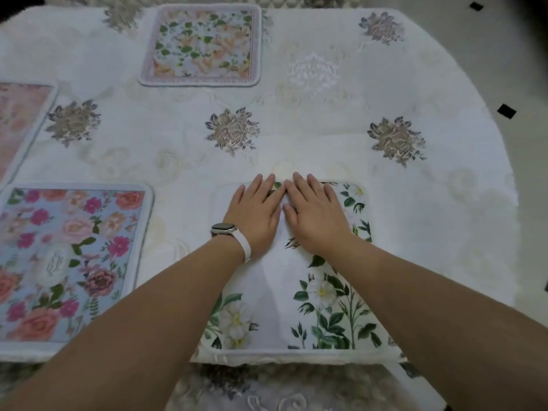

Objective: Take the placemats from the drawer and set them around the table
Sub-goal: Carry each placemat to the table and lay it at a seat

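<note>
The left hand (255, 213) and right hand (317, 216) press flat, fingers straight, gripping nothing, side by side and equally near on the far half of the white-flowered placemat (323, 310) directly below them.

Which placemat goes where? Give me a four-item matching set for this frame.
1. white-flower placemat
2. blue rose placemat
3. pink placemat
4. pastel placemat

A. far side of the table
B. left edge, cut off by the frame
C. under the left hand and right hand
D. near left

Pairs: 1-C, 2-D, 3-B, 4-A
</note>
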